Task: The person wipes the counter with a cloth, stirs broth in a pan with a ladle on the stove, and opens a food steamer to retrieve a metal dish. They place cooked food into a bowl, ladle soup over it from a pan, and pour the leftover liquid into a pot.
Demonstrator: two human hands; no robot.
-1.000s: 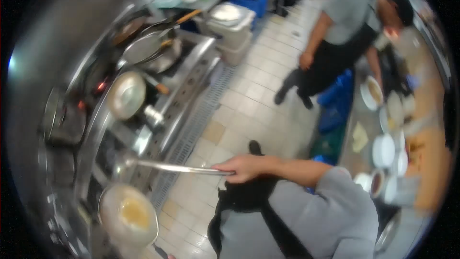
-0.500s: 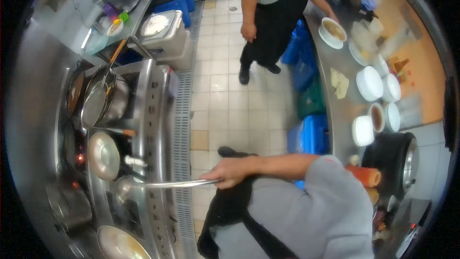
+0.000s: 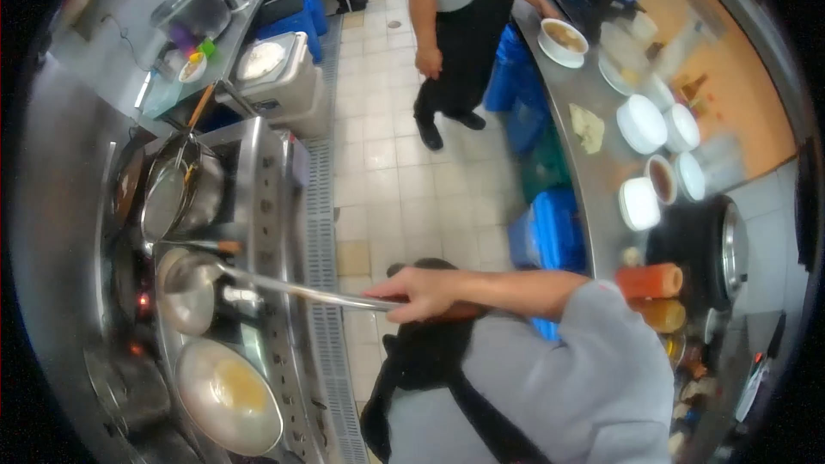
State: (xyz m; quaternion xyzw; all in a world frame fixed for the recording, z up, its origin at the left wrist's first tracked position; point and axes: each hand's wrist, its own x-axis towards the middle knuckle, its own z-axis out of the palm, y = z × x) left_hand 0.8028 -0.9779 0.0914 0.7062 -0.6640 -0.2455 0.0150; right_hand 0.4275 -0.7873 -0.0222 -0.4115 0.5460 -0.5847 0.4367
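My right hand [image 3: 417, 294] is closed around the metal handle of a long ladle [image 3: 301, 289], held across my body to the left. The ladle's bowl hangs over a light-coloured pan [image 3: 189, 311] on the stove, covering part of its far side; I cannot tell whether they touch. Closer to me is a larger, pale, round pan [image 3: 199, 395] with a yellow patch of food [image 3: 241, 385] inside. My left hand is out of view.
Left, the steel stove [image 3: 266, 198] carries a pot with a strainer [image 3: 163, 202] and a dark pot [image 3: 129, 387]. Right, a steel counter [image 3: 571, 150] holds white bowls [image 3: 642, 124] and sauce bottles [image 3: 649, 282]. A co-worker [image 3: 464, 26] stands ahead, hand near a soup bowl [image 3: 563, 39].
The ladle's bowl has swung forward, from the near side of the smaller pan to over it. The larger pan with yellow food has come further into view. The camera view has shifted slightly.
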